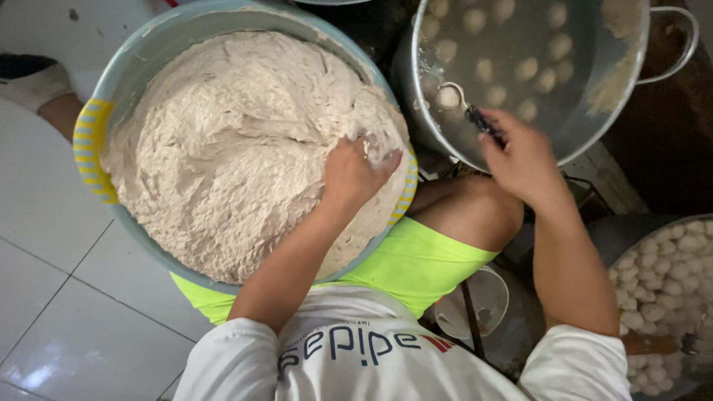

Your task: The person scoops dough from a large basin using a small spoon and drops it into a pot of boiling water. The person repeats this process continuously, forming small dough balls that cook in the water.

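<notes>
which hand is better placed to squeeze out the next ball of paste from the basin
Left. The left hand already rests on the pale paste in the blue basin. The right hand is over the metal pot, holding a spoon with a ball.

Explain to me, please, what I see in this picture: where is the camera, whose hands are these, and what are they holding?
The single picture comes from a camera worn on a person's head, looking down, so both bare arms belong to that person. The left hand presses its fingers into a large mound of pale, sticky paste that fills a wide light-blue plastic basin with a yellow striped handle. The right hand holds a metal spoon over a big metal pot of water, where many pale round balls float. At the lower right, another container holds more such balls. Everything stands on a white tiled floor.
</notes>
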Demonstrator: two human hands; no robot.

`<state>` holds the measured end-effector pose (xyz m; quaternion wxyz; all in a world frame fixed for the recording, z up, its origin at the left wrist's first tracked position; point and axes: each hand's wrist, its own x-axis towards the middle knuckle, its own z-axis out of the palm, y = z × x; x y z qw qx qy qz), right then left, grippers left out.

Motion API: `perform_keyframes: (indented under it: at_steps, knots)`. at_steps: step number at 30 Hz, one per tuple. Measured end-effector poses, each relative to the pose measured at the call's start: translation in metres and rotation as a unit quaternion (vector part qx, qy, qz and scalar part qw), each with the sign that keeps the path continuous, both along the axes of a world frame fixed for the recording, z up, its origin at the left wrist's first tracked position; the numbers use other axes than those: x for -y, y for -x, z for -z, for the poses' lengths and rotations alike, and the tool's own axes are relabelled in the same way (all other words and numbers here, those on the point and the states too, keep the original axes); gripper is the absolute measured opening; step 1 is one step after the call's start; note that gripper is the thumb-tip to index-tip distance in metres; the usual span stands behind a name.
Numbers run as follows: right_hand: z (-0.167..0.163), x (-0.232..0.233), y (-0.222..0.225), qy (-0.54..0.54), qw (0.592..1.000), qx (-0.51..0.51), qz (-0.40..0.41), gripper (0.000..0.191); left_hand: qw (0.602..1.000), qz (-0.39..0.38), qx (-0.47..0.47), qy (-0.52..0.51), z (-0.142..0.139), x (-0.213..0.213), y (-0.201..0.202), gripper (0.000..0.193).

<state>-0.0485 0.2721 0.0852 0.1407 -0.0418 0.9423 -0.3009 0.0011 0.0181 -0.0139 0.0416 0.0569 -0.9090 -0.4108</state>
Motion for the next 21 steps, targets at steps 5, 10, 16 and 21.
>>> perform_keyframes:
  at_steps: [5, 10, 16, 21]
  knots:
    - [0.000, 0.001, -0.002, 0.035, 0.994, 0.036, 0.094, 0.036, 0.991, 0.009, -0.040, -0.124, 0.001, 0.004, 0.001, 0.026]
    - [-0.004, 0.027, -0.033, 0.167, 0.958, 0.226, 0.056, 0.048, 0.965, -0.010, -0.064, -0.255, -0.003, -0.005, -0.004, 0.026]
    - [-0.020, 0.055, -0.057, 0.109, 0.984, 0.111, -0.092, 0.044, 0.989, 0.021, -0.040, -0.142, 0.004, -0.010, 0.000, 0.016]
    - [-0.009, 0.050, -0.048, 0.252, 0.910, 0.329, 0.019, 0.043, 0.996, 0.038, 0.024, -0.079, 0.003, -0.003, 0.004, 0.026]
